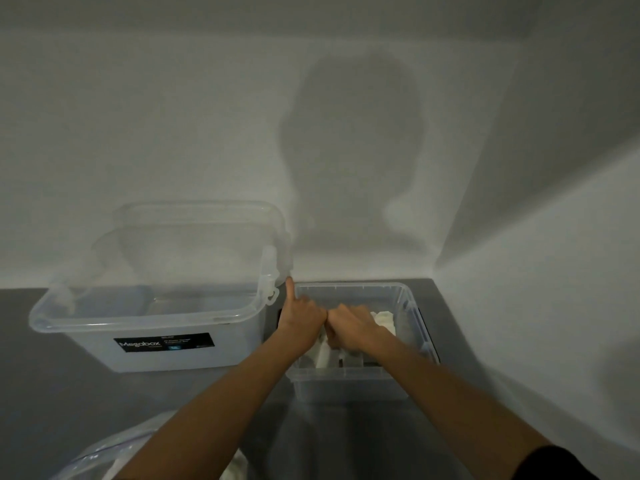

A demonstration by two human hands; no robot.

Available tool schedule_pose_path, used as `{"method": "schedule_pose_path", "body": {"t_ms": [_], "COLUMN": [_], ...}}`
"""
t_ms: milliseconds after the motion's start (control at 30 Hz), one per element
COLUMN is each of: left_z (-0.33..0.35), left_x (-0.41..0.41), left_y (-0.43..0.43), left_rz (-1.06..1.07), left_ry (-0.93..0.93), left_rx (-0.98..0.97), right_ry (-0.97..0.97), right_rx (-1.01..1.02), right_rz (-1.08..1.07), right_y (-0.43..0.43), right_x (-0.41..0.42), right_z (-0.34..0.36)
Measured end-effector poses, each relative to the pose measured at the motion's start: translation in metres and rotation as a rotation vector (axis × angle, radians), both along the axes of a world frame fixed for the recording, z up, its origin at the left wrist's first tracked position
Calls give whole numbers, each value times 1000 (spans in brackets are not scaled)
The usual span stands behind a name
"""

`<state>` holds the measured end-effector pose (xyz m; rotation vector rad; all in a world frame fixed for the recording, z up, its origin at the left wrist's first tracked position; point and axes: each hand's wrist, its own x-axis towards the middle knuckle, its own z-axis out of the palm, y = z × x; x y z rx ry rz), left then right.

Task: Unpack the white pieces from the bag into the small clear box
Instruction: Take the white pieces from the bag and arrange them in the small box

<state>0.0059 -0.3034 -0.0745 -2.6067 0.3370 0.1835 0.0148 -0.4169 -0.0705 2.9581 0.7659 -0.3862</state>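
I see a pale wall (173, 116) behind the small clear box (349, 386). A soft shadow (353, 150) of a person lies on the wall, up above the box. The small clear box sits on a grey table (52, 393), pushed back close to the wall. Just left of the small clear box stands a big clear box (242, 341) with a black label on its front. Its lid (197, 216) leans on the wall behind it. Down and left of the small clear box lies the bag (100, 459). It is clear and crinkly and runs off the bottom edge. Something white shows next to it under the left arm, but I cannot tell if it is inside the bag.

Both arms reach out over the small clear box, and a dark sleeve (561, 462) shows far back on the right arm. The left hand (303, 315) is above the box's left side. Its fingers are curled in, and one finger or thumb sticks straight up. I cannot tell if it holds anything. The right hand (353, 327) is right beside it, and the two hands touch at the knuckles. It dips into the small clear box with bent fingers, which hide whether it grips something. White pieces (384, 320) lie inside the small clear box, some just past the right hand and some under both hands.
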Motion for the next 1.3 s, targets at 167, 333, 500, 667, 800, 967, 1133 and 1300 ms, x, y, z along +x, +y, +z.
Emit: {"method": "schedule_pose_path", "body": {"t_ms": [167,333,500,667,800,967,1133,1300], "left_z": [-3,-1,7,17,22,34,46,57], "left_x": [1,1,0,1,-2,-9,-8,-19], "left_y": [0,-1,5,18,24,26,23,12], "left_rz": [-3,-21,-15,-16,-62,-55,55,233], "left_ry": [5,-5,-56,-97,-94,-53,39,403], "left_rx": [45,-5,-164,-509,-606,-641,-976,-1466], "right_ry": [6,-4,-45,-70,-41,-48,115,375], "right_rx": [31,18,-92,-188,-193,11,416,730], "right_rz": [-20,-31,46,130,97,-29,-143,-246], "right_y": [0,-2,1,10,10,-7,-40,-66], "right_x": [2,4,4,1,1,5,13,1], "right_z": [-5,-3,2,0,3,21,53,87]}}
